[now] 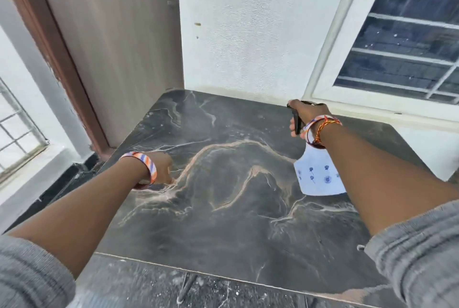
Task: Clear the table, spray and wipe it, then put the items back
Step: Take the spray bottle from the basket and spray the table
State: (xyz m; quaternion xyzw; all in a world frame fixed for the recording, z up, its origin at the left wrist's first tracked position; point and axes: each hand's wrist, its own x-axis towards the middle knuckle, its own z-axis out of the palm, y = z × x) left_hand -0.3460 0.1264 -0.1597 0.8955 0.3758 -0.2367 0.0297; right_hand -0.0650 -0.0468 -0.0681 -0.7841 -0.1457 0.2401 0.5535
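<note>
Head view, looking down on a dark marbled table (236,208) with pale pink and white veins that fills the middle and lower part of the frame. At the far left edge sits a barred window (17,131), and a brown door frame (49,41) runs diagonally down the upper left beside a beige door (119,34).

At centre left, the left hand (161,167) rests on the table near its left edge, a striped orange, white and blue bangle (144,166) on the wrist and a grey sleeve (29,275) pushed up at the lower left corner. Its fingers are turned away and hidden behind the back of the hand, so whether they are spread or curled cannot be told.

A white wall (248,22) rises behind the table in the upper middle.

At centre right, the right hand (310,115) is held above the far right part of the table, its fingers curled round the black trigger head of a spray bottle (296,120). A white cloth (318,176) with small blue flowers hangs down from the same hand, below the wrist, just over the table's right side. Bangles and a red-and-gold thread circle that wrist.

A second window (409,34) with a white frame fills the upper right corner.
</note>
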